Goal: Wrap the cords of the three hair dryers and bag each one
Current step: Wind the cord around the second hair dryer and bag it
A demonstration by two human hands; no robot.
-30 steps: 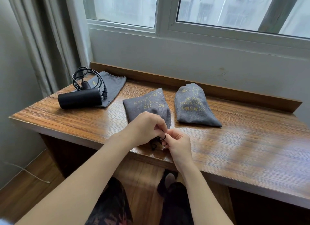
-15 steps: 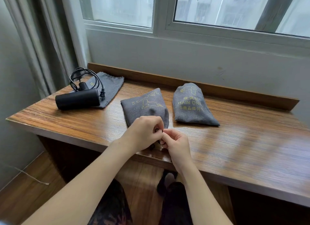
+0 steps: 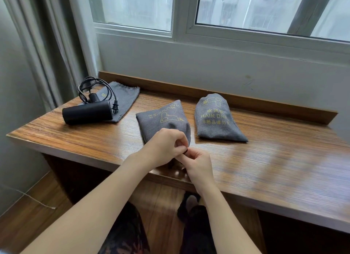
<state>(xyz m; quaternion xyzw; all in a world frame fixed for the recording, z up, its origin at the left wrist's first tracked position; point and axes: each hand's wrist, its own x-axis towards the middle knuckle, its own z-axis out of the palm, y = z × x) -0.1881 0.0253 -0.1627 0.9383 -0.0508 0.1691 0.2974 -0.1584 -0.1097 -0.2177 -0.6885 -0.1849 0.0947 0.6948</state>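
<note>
Both my hands meet at the near end of the middle bag (image 3: 164, 121), fingers curled: my left hand (image 3: 164, 147) and my right hand (image 3: 198, 162) pinch a thin dark drawstring (image 3: 185, 151) between their fingertips, knuckles nearly touching. Only a short dark bit of that string shows between the fingers, and the bag's mouth is hidden under my hands, so I cannot tell how far it is drawn closed. I take the middle bag as my landmark. It is grey cloth with a yellow dryer drawing printed on it, it bulges as if full, and its contents are hidden. Just to its right lies a second grey bag (image 3: 216, 119), also plump, printed with "HAIR DR" and yellow characters, its narrow end pointing away from me; what is inside cannot be seen. Well to its left lies a black dryer (image 3: 87, 112) on its side, outside any bag, its barrel resting partly on a flat, empty-looking third bag (image 3: 123, 98). Its cord (image 3: 94, 88) is looped in a loose coil behind it, the plug (image 3: 115, 108) lying on that flat bag. All of this sits on a wooden desk (image 3: 265, 168) under a window (image 3: 246, 11), with a curtain (image 3: 43, 45) far left of the middle bag.
</note>
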